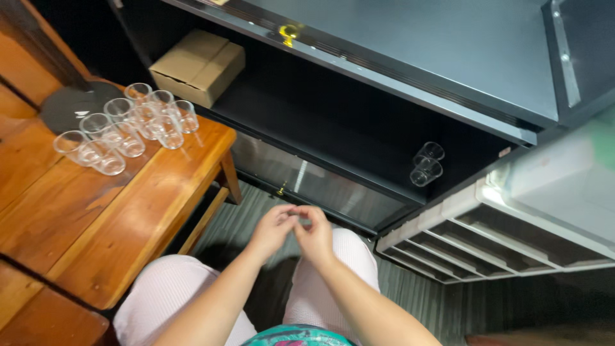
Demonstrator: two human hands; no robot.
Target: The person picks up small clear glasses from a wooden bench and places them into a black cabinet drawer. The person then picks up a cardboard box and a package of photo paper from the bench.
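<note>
I see the left hand [272,229] and right hand [315,236] touching fingertip to fingertip over the lap, both loosely curled; whether they pinch anything, I cannot tell (too small). The nearest glasses [427,164], two, sit far right inside the dark cabinet [333,122], well apart. More glasses cluster [125,127] on the wooden surface [102,218], left, beside a cardboard box [198,66].
</note>
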